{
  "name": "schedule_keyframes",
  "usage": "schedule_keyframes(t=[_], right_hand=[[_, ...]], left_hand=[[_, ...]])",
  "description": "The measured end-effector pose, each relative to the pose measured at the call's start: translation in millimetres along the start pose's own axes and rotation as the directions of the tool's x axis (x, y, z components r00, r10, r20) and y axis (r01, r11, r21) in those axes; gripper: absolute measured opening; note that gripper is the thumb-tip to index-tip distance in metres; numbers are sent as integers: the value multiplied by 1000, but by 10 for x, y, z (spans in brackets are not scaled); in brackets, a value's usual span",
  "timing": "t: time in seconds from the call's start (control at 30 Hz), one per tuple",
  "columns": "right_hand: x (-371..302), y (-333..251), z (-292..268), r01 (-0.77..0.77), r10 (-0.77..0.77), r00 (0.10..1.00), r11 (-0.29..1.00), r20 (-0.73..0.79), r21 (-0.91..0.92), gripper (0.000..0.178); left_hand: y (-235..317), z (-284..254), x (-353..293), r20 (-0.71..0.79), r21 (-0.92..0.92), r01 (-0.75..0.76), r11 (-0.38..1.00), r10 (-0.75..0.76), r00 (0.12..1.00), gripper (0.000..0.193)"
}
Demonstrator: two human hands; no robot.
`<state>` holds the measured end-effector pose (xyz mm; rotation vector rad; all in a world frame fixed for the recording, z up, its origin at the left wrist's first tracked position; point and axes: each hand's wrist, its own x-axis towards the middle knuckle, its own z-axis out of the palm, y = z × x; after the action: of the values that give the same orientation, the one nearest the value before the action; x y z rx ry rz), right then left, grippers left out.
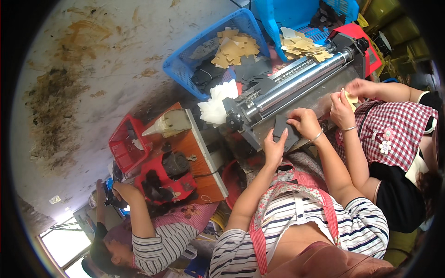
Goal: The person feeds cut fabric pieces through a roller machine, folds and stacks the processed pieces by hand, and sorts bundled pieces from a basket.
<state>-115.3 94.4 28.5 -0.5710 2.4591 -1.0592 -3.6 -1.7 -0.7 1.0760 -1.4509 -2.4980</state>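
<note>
My left hand [274,147] pinches the near left edge of a flat dark grey piece [285,132], cut from sheet material, with the thumb on top. The fingers of my right hand [305,123] are bent over the piece's right side and grip it there; a bracelet circles that wrist. Both hands are just in front of a roller machine [299,85] with shiny metal cylinders. Its flat metal front ledge [265,126] lies beyond the piece. What lies under the piece is partly hidden by my hands.
Blue baskets [174,69] behind the machine hold beige and dark pieces. White pieces [217,104] stand at its left end. On my right a co-worker's hands [345,104] hold a beige piece. Another co-worker [162,241] sits left, by a wooden table [208,185] and red tray [127,146].
</note>
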Motion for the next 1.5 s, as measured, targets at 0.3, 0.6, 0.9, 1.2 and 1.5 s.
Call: schedule_keyframes(t=[0.3,0.6,0.9,1.2,1.5], right_hand=[[96,9,153,115,-142,977,979,-157,-166,6],[171,167,221,-225,328,896,917,-298,330,19],[-2,191,123,-88,106,992,972,-69,217,16],[73,171,183,152,-144,969,988,-203,26,8],[128,312,236,-346,409,912,727,32,593,22]], left_hand=[[66,24,-12,30,-96,3,995,0,1000,22],[-6,-6,11,26,-152,59,987,-56,998,21],[10,35,3,15,-148,46,988,-44,999,23],[-5,0,20,-27,25,2,1000,-1,1000,36],[7,-13,36,-41,15,28,999,-28,999,38]])
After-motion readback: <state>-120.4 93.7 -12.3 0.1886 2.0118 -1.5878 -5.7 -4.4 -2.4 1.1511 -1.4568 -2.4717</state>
